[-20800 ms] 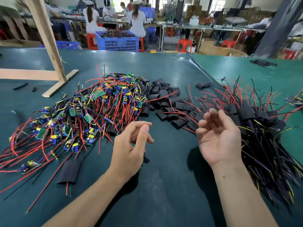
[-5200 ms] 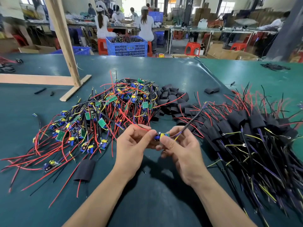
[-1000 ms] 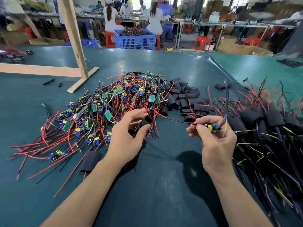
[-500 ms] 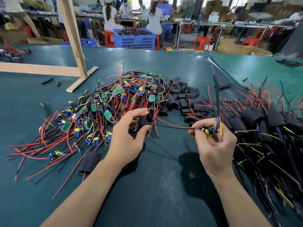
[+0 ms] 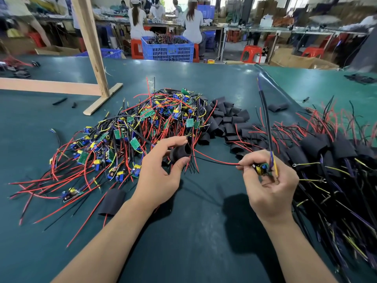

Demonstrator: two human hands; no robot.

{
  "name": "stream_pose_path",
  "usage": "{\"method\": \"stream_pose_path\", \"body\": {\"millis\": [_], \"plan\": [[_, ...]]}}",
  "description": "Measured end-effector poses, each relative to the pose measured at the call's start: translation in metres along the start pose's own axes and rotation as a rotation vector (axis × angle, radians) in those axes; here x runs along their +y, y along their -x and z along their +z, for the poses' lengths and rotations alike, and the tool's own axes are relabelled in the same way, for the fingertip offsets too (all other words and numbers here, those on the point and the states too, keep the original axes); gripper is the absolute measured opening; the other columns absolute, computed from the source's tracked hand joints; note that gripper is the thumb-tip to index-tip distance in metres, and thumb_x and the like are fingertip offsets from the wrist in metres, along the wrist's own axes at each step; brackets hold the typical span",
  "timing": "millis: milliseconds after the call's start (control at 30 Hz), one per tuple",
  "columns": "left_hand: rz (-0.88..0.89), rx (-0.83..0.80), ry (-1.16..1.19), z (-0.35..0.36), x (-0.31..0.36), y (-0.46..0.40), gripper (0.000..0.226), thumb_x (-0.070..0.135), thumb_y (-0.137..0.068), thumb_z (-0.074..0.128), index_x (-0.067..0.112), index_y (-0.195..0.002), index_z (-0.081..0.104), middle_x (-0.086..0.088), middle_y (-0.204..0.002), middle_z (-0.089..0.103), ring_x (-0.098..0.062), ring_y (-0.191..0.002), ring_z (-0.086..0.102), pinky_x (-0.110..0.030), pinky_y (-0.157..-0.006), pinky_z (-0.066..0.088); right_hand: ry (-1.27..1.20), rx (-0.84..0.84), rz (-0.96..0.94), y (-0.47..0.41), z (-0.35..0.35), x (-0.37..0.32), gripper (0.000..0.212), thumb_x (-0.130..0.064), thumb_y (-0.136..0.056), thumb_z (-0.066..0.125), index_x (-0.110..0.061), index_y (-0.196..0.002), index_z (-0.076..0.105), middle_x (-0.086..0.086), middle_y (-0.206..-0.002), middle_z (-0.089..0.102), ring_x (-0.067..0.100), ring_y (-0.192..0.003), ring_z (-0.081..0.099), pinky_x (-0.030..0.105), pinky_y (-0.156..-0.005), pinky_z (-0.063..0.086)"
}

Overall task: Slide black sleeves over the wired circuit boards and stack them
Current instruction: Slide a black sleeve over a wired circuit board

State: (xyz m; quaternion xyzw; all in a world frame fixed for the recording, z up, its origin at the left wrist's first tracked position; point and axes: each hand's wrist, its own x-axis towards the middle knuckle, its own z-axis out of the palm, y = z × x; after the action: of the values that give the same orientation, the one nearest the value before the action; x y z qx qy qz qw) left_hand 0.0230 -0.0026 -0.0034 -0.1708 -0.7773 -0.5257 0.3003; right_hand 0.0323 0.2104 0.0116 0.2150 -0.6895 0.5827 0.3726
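— Green matting covers the whole surface (image 5: 204, 242), and behind it other workers sit at benches with a blue crate (image 5: 167, 49). What is the person doing just now?

— The left hand (image 5: 161, 176) pinches one black sleeve (image 5: 180, 153) between thumb and fingers, and its mouth looks open and turned toward the right. The right hand (image 5: 267, 184) is closed around a small board (image 5: 262, 168). A red wire (image 5: 214, 160) runs from the board toward the sleeve, and a thick black cable (image 5: 265, 119) stands up from it.

— So the sleeve is not on yet?

— Not yet. Sleeve and board are apart, with the red wire between them. I cannot tell if the wire tip is already inside the sleeve.

— How to do it well, you think?

— I would keep the sleeve mouth round, not squeezed flat. Lead the thin wires in first, then follow with the board, narrow end straight along the tube. The components may catch on the edge, so a gentle push is better than force.

— And after?

— It should go to the sleeved pile (image 5: 326, 152) on the right. Bare boards (image 5: 142, 127) lie in a heap at the left, loose sleeves (image 5: 228, 119) in the middle.
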Motion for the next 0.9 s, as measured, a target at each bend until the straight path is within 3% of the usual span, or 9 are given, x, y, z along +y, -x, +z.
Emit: {"method": "stream_pose_path", "body": {"millis": [167, 467, 633, 767, 900], "plan": [[0.003, -0.027, -0.014, 0.001, -0.001, 0.0, 0.035, 0.006, -0.085, 0.069, 0.013, -0.118, 0.062, 0.013, -0.121, 0.064, -0.011, -0.118, 0.06, -0.045, -0.098, 0.05, -0.006, -0.034, -0.065, 0.002, -0.001, -0.001, 0.014, 0.012, -0.073, 0.053, 0.002, -0.074, 0.064, 0.013, -0.072, 0.063, 0.031, -0.065, 0.061, 0.044, -0.057, 0.048], [-0.014, -0.03, -0.024, 0.001, -0.002, 0.0, 0.039, 0.011, -0.086, 0.07, 0.016, -0.123, 0.061, 0.01, -0.119, 0.066, -0.011, -0.118, 0.06, -0.042, -0.097, 0.051, -0.012, -0.057, -0.073, 0.004, -0.001, -0.004, 0.012, 0.004, -0.073, 0.053, 0.0, -0.07, 0.064, 0.014, -0.068, 0.062, 0.032, -0.061, 0.058, 0.044, -0.053, 0.044], [-0.008, -0.04, -0.021, 0.001, 0.0, 0.0, 0.04, 0.013, -0.086, 0.07, 0.023, -0.123, 0.059, 0.011, -0.119, 0.066, -0.011, -0.118, 0.06, -0.041, -0.097, 0.051, -0.028, -0.072, -0.044, 0.003, 0.0, -0.005, 0.02, 0.015, -0.069, 0.052, -0.002, -0.07, 0.063, 0.013, -0.068, 0.062, 0.031, -0.062, 0.059, 0.044, -0.054, 0.047], [0.036, -0.079, -0.006, -0.001, 0.004, 0.001, 0.047, 0.011, -0.085, 0.072, 0.035, -0.122, 0.056, 0.009, -0.119, 0.068, -0.012, -0.119, 0.061, -0.043, -0.099, 0.05, -0.058, -0.029, 0.114, 0.003, 0.004, -0.005, 0.025, 0.01, -0.074, 0.053, -0.013, -0.073, 0.063, 0.001, -0.068, 0.064, 0.028, -0.066, 0.063, 0.043, -0.062, 0.052], [0.02, -0.155, -0.002, -0.001, 0.007, 0.002, 0.045, 0.008, -0.082, 0.074, 0.021, -0.122, 0.059, 0.01, -0.115, 0.07, -0.01, -0.117, 0.062, -0.035, -0.102, 0.047, -0.16, -0.024, 0.345, 0.003, 0.009, -0.007, 0.014, 0.002, -0.079, 0.055, -0.008, -0.079, 0.064, 0.004, -0.075, 0.067, 0.018, -0.068, 0.067, 0.031, -0.064, 0.054]]}}
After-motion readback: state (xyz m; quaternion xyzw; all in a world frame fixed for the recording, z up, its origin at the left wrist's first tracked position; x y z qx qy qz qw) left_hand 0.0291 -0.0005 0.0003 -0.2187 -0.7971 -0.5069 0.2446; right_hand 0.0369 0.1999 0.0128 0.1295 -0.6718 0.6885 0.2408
